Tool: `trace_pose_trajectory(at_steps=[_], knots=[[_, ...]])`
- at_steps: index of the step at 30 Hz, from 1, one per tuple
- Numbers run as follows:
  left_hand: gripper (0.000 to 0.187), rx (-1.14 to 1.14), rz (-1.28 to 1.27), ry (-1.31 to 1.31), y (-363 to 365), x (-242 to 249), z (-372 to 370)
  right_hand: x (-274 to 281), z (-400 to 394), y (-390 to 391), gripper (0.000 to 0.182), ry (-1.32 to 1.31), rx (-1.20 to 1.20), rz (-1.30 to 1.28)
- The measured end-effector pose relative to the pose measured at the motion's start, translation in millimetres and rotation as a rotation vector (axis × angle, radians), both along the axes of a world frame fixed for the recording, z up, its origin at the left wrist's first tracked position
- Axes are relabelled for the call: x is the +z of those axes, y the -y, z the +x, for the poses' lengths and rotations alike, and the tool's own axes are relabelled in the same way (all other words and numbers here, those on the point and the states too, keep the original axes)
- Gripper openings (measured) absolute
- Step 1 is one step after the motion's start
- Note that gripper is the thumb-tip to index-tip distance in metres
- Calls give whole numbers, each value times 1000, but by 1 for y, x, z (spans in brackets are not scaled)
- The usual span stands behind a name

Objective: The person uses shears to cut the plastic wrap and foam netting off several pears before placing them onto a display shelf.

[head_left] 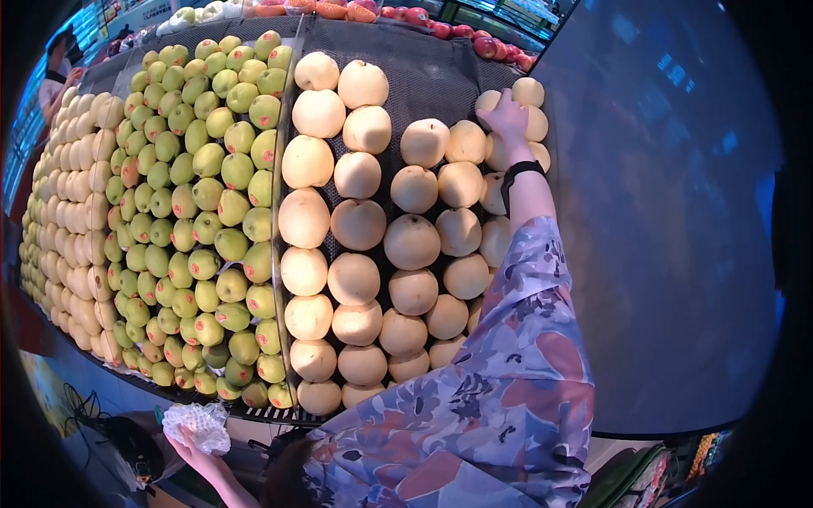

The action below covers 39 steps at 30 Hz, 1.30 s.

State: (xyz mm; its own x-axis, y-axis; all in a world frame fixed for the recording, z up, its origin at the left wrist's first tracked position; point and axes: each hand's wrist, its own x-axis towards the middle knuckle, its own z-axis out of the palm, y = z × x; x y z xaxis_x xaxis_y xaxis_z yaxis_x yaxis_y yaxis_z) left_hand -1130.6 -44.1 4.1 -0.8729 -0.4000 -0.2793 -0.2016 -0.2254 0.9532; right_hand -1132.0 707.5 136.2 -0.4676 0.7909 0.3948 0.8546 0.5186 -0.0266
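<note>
Your left hand [196, 457] is low in front of the shelf, palm up, fingers loosely curled under a white foam net sleeve [197, 423] — the net holds no fruit. To its right, the big pale pears [357, 224] fill their bay in neat rows, though black matting [432, 76] is bare at the top, so stocking looks mostly done, not finished. Farther right, your right hand [506, 114] is closed over a pear [488, 102] at the top corner — set among its neighbours, not lifted clear.
</note>
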Motion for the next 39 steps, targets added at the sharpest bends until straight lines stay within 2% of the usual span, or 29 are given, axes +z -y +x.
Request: trace_pose_trajectory(at_steps=[2, 4, 7, 8, 10, 11, 14, 19, 21, 24, 28, 30, 31, 33, 34, 36, 39], knots=[[53, -9, -10, 7, 1, -3, 1, 0, 6, -8, 77, -53, 35, -45], [53, -19, -18, 16, -1, -4, -1, -3, 14, -16, 72, -370, 269, -107], [54, -38, -31, 34, -2, -5, -4, -3, 21, -30, 70, -444, 398, -162], [54, -44, -32, 38, -4, -6, -4, 0, 25, -29, 70, -441, 392, -162], [55, -25, -47, 50, -8, -4, -5, 14, 26, -18, 70, -79, 342, 47], [55, -26, -50, 50, -10, -2, -6, 16, 22, -12, 70, -79, 341, 44], [54, -26, -59, 58, -16, 6, -4, 12, 6, 6, 70, 338, 138, 215], [53, -35, -30, 16, -24, 19, -1, 12, -3, 12, 75, 408, -7, 87], [53, -50, -26, 14, -18, 12, -3, 7, 0, 11, 81, 247, 61, 114], [53, -52, -42, 24, -9, 0, -5, -4, 6, -1, 87, 138, 132, 213], [54, -39, -30, 34, -4, -8, -7, -1, 13, -2, 82, 48, 215, 320], [54, -38, -39, 21, -3, -8, -8, 11, 12, 3, 73, -253, 438, 93], [54, -35, -41, 9, -4, -8, -7, 13, 13, 8, 73, -253, 437, 94], [53, -55, -25, 13, -7, -6, -6, 17, 10, 40, 65, -296, 627, -616], [53, -76, -13, 13, -6, -5, -6, 13, 9, 50, 65, -295, 624, -618], [53, -76, -18, 11, -3, -11, -7, 8, 4, 67, 70, -163, 998, -403], [52, -77, -12, 6, -10, -3, -4, 5, -11, 107, 78, 180, 815, -248]])
